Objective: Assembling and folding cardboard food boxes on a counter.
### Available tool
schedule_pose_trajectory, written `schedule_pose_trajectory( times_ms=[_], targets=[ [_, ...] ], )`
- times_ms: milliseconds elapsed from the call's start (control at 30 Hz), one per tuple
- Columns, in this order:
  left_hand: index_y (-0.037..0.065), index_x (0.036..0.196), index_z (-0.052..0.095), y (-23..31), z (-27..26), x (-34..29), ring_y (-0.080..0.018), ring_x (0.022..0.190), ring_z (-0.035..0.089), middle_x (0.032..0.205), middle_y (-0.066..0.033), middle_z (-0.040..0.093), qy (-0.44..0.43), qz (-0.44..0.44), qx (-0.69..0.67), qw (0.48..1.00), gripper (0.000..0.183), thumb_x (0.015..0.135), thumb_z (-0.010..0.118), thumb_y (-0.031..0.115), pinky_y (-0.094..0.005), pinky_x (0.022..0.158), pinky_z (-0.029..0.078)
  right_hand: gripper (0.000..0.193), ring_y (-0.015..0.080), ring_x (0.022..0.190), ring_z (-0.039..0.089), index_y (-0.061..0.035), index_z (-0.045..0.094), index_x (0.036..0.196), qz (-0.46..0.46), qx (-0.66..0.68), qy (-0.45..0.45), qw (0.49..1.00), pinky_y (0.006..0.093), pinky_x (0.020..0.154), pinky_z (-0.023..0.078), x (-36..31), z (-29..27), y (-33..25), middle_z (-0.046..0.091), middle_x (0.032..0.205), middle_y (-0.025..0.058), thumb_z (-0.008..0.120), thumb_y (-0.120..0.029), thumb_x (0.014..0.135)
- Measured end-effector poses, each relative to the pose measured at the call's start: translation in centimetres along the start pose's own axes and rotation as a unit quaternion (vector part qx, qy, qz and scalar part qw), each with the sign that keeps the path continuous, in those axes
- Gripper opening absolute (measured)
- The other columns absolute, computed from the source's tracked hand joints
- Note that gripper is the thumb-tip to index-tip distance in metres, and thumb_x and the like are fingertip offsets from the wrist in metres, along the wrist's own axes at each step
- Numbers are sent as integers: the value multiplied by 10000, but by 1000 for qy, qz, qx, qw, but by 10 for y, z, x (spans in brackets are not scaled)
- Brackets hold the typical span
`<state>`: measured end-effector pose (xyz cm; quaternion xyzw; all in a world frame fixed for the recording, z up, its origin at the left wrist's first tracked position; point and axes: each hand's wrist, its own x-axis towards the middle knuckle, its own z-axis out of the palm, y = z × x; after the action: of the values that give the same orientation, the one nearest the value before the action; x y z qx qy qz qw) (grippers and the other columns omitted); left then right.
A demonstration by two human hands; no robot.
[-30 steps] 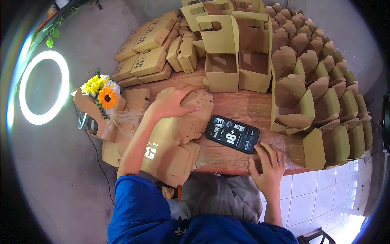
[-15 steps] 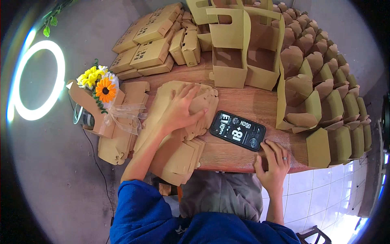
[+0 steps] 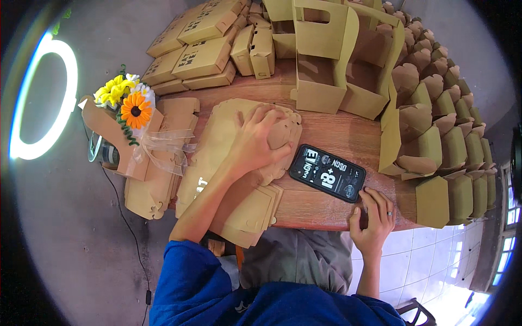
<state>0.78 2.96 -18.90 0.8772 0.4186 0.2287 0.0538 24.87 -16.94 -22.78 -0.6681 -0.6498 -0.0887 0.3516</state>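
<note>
My left hand [image 3: 261,138] rests on a stack of flat cardboard box blanks [image 3: 217,144]. Its fingers are bent over the top blank and its thumb stands apart, near the stack's right edge. My right hand [image 3: 372,224] lies open at the table's front edge, thumb spread from the fingers. Its fingertips are beside the lower right corner of a black smartphone or phone case [image 3: 328,173] with white lettering, and whether they touch it I cannot tell. More flat blanks [image 3: 247,214] stick out under my left forearm, overhanging the front edge.
Folded brown boxes [image 3: 204,60] are piled at the back left. Open handled boxes [image 3: 321,98] stand at the back, and rows of open cartons [image 3: 421,146] fill the right. Left of the stack, artificial flowers [image 3: 136,110] sit in a cardboard carrier. A ring light [image 3: 70,103] glows beyond.
The view has shifted a little. My left hand's fingers are more bent on the blanks, and printing on the top blank shows beside my forearm. My right hand stays beside the phone.
</note>
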Motion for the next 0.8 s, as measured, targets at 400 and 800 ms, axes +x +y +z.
schedule_pose_trajectory(
  times_ms=[400, 800],
  targets=[
    [63, 1173, 559, -10, 0, 10, -354, 1078, 494, 1141, -138, 512, 69, 44, -17, 997, 570, 709, 766, 321, -466, 958, 362, 337, 287, 1003, 578, -65, 662, 1038, 9, -12, 4, 1000, 411, 887, 410, 2, 3, -5, 635, 1085, 79, 608, -100, 708],
    [48, 964, 573, 8, -33, 10, -320, 900, 584, 924, -125, 602, 144, 82, -24, 986, 308, 735, 711, 200, -413, 823, 446, 333, 277, 991, 583, -69, 665, 1022, 0, -4, 17, 1000, 397, 875, 412, 1, -1, -3, 639, 1079, 76, 627, -107, 694]
  ],
)
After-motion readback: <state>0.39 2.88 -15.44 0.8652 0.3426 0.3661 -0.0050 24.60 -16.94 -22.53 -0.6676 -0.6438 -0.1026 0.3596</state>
